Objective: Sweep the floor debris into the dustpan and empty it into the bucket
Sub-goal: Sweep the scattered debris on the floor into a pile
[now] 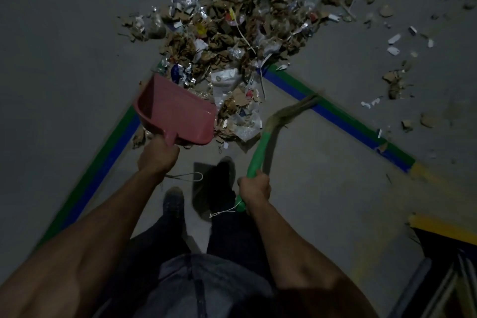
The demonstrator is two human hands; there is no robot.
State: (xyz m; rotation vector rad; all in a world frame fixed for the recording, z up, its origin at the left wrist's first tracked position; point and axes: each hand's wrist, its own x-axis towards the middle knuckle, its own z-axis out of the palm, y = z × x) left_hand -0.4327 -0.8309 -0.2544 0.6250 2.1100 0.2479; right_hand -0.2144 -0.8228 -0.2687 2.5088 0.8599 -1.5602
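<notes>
The debris (227,33) lies in a thick heap of brown leaves, torn paper and shiny wrappers on the grey floor (64,33), spreading from the corner of the green-and-blue tape line (335,113) up toward the far edge of the view, with loose scraps scattered well off to the right. The pink dustpan (175,111) sits at the heap's near-left edge, mouth turned into the litter — its tray looks bare inside. The left hand (157,156) grips the dustpan's short handle, fingers curled tight round it. Just right of the heap's near edge comes the broom (281,116), its straw bristles blurred and crossing the tape line. The right hand (255,188) is wrapped round the broom's green handle, whose end knob pokes out below the fist with a thin string trailing. Between the two forearms, dark shoes (222,175) stand on the floor. A yellow stripe (438,226) shows at the right edge.
</notes>
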